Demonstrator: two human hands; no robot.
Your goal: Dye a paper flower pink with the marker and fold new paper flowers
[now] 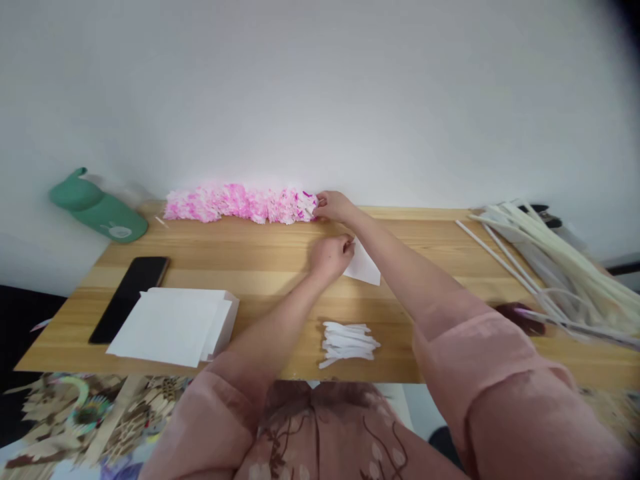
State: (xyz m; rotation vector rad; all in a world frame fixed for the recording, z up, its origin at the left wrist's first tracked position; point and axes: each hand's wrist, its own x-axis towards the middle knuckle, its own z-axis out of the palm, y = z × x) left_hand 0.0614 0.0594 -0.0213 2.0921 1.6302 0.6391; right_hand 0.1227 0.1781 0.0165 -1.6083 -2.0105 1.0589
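My right hand (334, 205) reaches to the back of the wooden table (260, 267) and pinches the right end of a long row of pink-and-white paper flowers (240, 203) lying against the wall. My left hand (330, 256) rests mid-table with its fingers closed on the edge of a white sheet of paper (364, 267). A small pile of folded white paper strips (347, 343) lies near the front edge, between my arms.
A stack of white paper sheets (173, 324) and a black phone (130, 296) lie at the left. A green bottle (97, 207) lies on its side at the far left. Several long white sticks (550, 267) are heaped at the right.
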